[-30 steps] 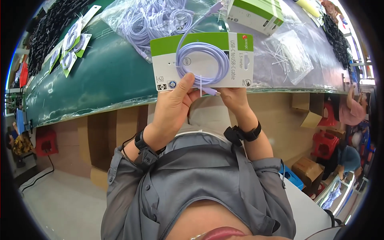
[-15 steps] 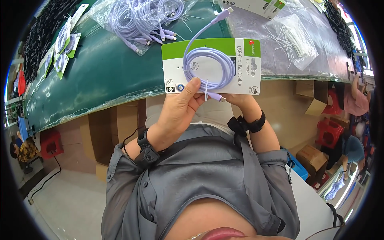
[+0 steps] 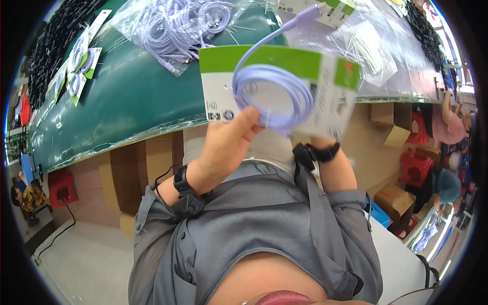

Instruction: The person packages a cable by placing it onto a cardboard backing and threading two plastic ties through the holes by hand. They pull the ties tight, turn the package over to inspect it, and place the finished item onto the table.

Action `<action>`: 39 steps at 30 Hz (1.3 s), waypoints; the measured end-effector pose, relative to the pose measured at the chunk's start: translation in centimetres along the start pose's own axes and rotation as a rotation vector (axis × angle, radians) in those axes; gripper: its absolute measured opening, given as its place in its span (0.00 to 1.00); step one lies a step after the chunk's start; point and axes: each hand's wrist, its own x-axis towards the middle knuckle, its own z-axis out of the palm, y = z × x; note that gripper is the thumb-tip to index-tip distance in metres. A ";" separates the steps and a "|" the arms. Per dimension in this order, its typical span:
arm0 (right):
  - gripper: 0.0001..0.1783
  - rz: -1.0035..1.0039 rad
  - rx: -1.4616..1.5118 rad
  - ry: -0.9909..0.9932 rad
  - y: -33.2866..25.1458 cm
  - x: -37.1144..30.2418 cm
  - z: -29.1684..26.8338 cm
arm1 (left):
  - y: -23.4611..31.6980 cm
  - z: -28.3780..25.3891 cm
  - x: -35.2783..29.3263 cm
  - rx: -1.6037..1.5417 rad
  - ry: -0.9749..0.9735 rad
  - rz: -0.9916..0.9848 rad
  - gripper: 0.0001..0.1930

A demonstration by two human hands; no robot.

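A coiled lilac USB cable [image 3: 305,96] lies against a white and green packaging card [image 3: 216,91], raised over the front edge of the table. My left hand [image 3: 234,134] is closed on the card's lower edge, its thumb pressing on the coil's lower left. One cable end with its plug [image 3: 307,15] sticks up past the card's top. Behind the card's lower right corner, my right hand [image 3: 321,142] is mostly hidden; its fingers cannot be seen. Motion blurs the card's right side and the cable's lower end.
On the green tabletop [image 3: 117,112] lie a plastic bag of lilac cables [image 3: 173,30] and several carded cables [image 3: 76,63]. White ties [image 3: 368,51] in a bag lie at the right, near another card [image 3: 330,12]. Cardboard boxes [image 3: 129,168] stand below the table.
The card has tilted, its right side swinging nearer and lower and its plug end shifting right. The right hand has moved slightly down and further behind the card; the left still grips it.
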 end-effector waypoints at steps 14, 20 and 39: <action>0.16 -0.620 -0.927 -0.039 -10.8 1.0 3.2 | -0.6 -1.0 1.4 -0.052 -0.059 -0.033 0.16; 0.15 -0.634 -0.808 -0.155 -10.8 1.7 2.7 | -0.3 -1.2 0.8 -0.023 -0.069 -0.046 0.16; 0.14 -0.675 -0.800 -0.102 -10.3 1.5 1.4 | -0.7 -0.9 0.4 0.005 0.010 -0.110 0.16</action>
